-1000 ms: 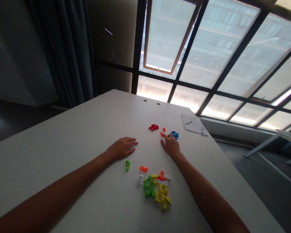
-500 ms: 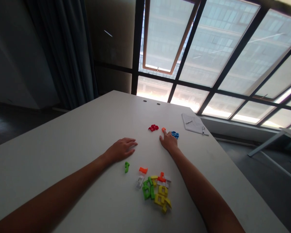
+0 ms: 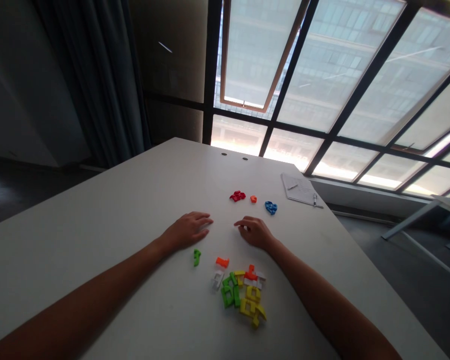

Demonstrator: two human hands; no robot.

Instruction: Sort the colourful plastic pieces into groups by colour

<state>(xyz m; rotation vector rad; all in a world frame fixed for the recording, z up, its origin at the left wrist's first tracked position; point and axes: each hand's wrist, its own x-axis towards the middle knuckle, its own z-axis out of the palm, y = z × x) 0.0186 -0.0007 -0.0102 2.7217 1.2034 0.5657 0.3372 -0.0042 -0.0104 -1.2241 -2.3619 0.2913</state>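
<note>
My left hand (image 3: 188, 229) lies flat on the white table (image 3: 97, 240), fingers stretched out, holding nothing. My right hand (image 3: 252, 231) rests near the table's middle with fingers loosely curled and nothing visible in them. Beyond it sit a red piece cluster (image 3: 237, 196), a small orange piece (image 3: 253, 199) and a blue piece cluster (image 3: 270, 207). Nearer me lie a lone green piece (image 3: 197, 256), an orange piece (image 3: 222, 261), and a pile of green, yellow, white and orange pieces (image 3: 242, 293).
A notepad with a pen (image 3: 302, 190) lies at the table's far right corner. Large windows (image 3: 322, 75) stand behind the table, a dark curtain (image 3: 93, 75) to the left. Another table's legs (image 3: 420, 220) show at the right.
My right hand has drawn back from the orange and blue pieces towards me and to the left, leaving the small orange piece beside the red cluster. My left hand has stayed put.
</note>
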